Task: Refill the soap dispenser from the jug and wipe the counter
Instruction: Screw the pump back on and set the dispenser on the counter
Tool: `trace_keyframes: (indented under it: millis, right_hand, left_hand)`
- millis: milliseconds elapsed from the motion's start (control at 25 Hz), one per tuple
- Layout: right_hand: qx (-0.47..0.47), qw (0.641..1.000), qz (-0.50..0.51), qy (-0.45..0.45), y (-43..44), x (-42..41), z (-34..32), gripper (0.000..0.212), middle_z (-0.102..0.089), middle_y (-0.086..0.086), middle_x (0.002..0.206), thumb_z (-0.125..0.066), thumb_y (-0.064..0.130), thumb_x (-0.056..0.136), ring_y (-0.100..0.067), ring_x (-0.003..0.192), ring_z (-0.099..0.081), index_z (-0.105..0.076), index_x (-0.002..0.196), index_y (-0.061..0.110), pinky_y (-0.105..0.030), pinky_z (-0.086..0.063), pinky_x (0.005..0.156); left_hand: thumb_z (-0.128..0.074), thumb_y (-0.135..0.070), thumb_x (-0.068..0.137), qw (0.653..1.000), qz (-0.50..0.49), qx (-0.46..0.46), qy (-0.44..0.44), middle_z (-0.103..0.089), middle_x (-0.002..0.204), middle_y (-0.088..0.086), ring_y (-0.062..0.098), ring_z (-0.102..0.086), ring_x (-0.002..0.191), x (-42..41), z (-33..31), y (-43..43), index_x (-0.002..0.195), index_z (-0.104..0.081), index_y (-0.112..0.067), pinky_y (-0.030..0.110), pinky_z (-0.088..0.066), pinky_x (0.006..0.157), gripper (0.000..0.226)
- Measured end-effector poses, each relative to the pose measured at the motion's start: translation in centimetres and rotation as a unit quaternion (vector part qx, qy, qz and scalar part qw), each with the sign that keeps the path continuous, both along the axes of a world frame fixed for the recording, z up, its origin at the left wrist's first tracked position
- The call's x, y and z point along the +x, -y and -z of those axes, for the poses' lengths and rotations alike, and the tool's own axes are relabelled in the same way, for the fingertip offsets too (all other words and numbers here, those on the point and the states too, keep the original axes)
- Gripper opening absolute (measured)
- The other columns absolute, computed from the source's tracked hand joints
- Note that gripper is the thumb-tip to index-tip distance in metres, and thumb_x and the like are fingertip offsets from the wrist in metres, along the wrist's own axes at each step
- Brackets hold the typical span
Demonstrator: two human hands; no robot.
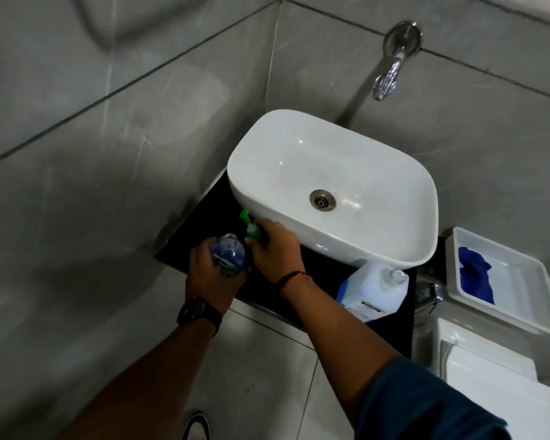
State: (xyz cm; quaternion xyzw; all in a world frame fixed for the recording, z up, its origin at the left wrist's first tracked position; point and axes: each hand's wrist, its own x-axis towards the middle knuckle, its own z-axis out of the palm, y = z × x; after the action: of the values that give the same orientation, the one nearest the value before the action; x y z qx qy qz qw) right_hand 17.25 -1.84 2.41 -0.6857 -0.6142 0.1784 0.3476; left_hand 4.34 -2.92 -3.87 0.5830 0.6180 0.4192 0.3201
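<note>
While the left hand (205, 271) curls its fingers round the soap bottle (228, 257) and holds it upright, the right hand (275, 246) pinches the green pump (251, 228) just beside the bottle's open neck. The pump is off the bottle, which has some blue liquid in it.

The step in hand looks like setting the pump aside to free the right hand for pouring. Done well, that means laying the pump close by on the black counter (200, 214), where it will drip little. The left grip should stay firm and the neck level, since the opening is narrow.

The jug (373, 290) stands to the right of the right wrist, at the counter's front edge, apparently uncapped. Farther right, well apart from both hands, a blue cloth (475, 277) lies in a white tray (521, 315). The white basin (299, 122) sits just beyond the right hand's knuckles.

The left hand hides the bottle's base, so it cannot be told whether it rests on the counter. The pump's tube is hidden behind the right hand's fingers. The jug's label is too small to read, and its fill level is unclear.
</note>
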Motion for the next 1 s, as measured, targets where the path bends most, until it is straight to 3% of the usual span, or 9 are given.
trace_keyframes:
  millis: [120, 240, 320, 520, 760, 1000]
  right_hand:
    - [0.145, 0.977, 0.042, -0.153, 0.5, -0.3, -6.3, 0.027, -0.070, -0.006, 0.095, -0.075, 0.012, 0.077, -0.021, 0.084, -0.065, -0.067, 0.103, 0.011, -0.034, -0.054, 0.076]
    - [0.232, 0.907, 0.074, -0.344, 1.3, 0.1, -12.3, 0.028, -0.068, 0.002, 0.091, -0.073, 0.010, 0.078, -0.010, 0.076, -0.062, -0.064, 0.101, 0.022, -0.021, -0.052, 0.068]
    - [0.259, 0.880, 0.061, -0.393, 2.2, 0.5, -15.3, 0.030, -0.068, 0.001, 0.092, -0.072, 0.005, 0.078, -0.011, 0.076, -0.063, -0.063, 0.100, 0.024, -0.022, -0.053, 0.071]
    - [0.225, 0.904, 0.041, -0.361, 3.9, 1.6, -17.3, 0.032, -0.068, -0.008, 0.100, -0.073, -0.001, 0.078, -0.014, 0.082, -0.064, -0.063, 0.105, 0.012, -0.023, -0.054, 0.078]
    - [0.144, 0.939, 0.022, -0.311, 4.4, 2.9, -16.1, 0.034, -0.069, 0.002, 0.099, -0.077, 0.006, 0.076, -0.004, 0.084, -0.066, -0.064, 0.107, 0.011, -0.017, -0.053, 0.075]
    - [0.087, 0.965, 0.007, -0.248, 4.9, 4.5, -15.2, 0.031, -0.070, 0.004, 0.095, -0.080, 0.010, 0.073, -0.011, 0.092, -0.066, -0.065, 0.099, 0.019, -0.039, -0.054, 0.087]
  left_hand:
    - [-0.091, -0.026, 0.048, 1.000, -0.010, 0.005, -0.001, -0.049, 0.117, 0.006, 0.015, -0.051, 0.097, 0.3, -1.7, 1.0, 0.119, -0.049, -0.020, 0.028, -0.047, 0.076, 0.083]
    - [-0.091, -0.028, 0.047, 1.000, 0.001, 0.022, -0.009, -0.048, 0.114, 0.005, 0.020, -0.056, 0.097, 1.4, -3.5, 1.5, 0.120, -0.048, -0.023, 0.032, -0.052, 0.076, 0.085]
    - [-0.091, -0.030, 0.046, 0.999, 0.010, 0.041, -0.007, -0.048, 0.113, 0.004, 0.021, -0.056, 0.097, 2.3, -5.0, 1.7, 0.120, -0.047, -0.024, 0.034, -0.054, 0.078, 0.087]
    - [-0.090, -0.033, 0.042, 0.996, 0.013, 0.083, -0.020, -0.051, 0.107, 0.003, 0.026, -0.059, 0.094, 4.0, -7.9, 1.7, 0.116, -0.048, -0.025, 0.034, -0.053, 0.078, 0.086]
    - [-0.086, -0.040, 0.046, 0.996, 0.046, 0.069, -0.038, -0.058, 0.107, 0.008, 0.021, -0.060, 0.092, 5.3, -10.5, 2.1, 0.116, -0.052, -0.019, 0.034, -0.055, 0.078, 0.080]
    - [-0.080, -0.039, 0.054, 0.992, 0.049, 0.092, -0.070, -0.059, 0.101, 0.007, 0.021, -0.059, 0.091, 6.4, -13.0, 2.3, 0.118, -0.054, -0.017, 0.038, -0.055, 0.077, 0.073]
